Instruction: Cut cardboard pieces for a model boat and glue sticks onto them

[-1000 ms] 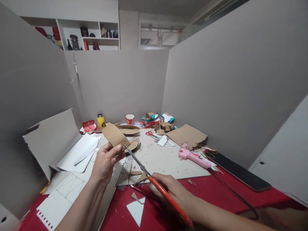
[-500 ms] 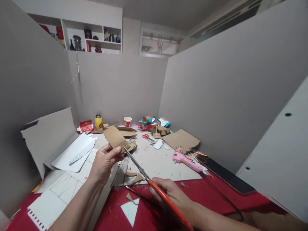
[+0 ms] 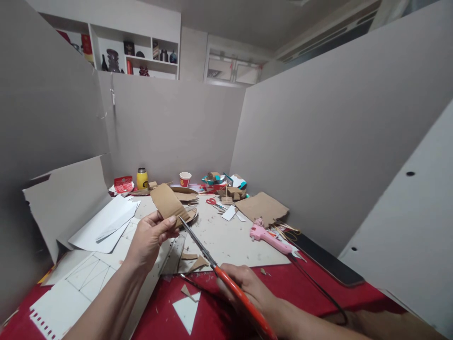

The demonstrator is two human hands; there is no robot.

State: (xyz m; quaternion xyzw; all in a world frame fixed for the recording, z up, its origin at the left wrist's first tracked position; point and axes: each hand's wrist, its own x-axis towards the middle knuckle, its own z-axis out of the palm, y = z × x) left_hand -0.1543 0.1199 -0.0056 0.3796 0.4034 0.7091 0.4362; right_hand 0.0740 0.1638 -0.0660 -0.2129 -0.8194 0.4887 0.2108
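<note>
Between the thumb and fingers of my left hand (image 3: pixel 150 238) is a piece of brown cardboard (image 3: pixel 167 202), raised above the work board. My right hand (image 3: pixel 247 285) is wrapped round the orange handles of a large pair of scissors (image 3: pixel 205 251). Their metal blades point up and left, and the tips are at the lower right edge of the cardboard, close to my left fingertips. How far the blades are spread is hard to see. Small cardboard offcuts (image 3: pixel 198 263) lie on the board below the blades.
A pink glue gun (image 3: pixel 269 238) with a cord lies at the right, near a cardboard sheet (image 3: pixel 262 208). Small red-handled scissors (image 3: pixel 211 201), a paper cup (image 3: pixel 185 179) and a yellow jar (image 3: pixel 142 179) are farther back. Drawn-on paper (image 3: pixel 87 278) lies at the left. Grey panels surround the table.
The whole view has shifted slightly, so things appear a little farther left. My hands, the cardboard and the scissors keep nearly the same pose, with the blade tips still at the cardboard's edge.
</note>
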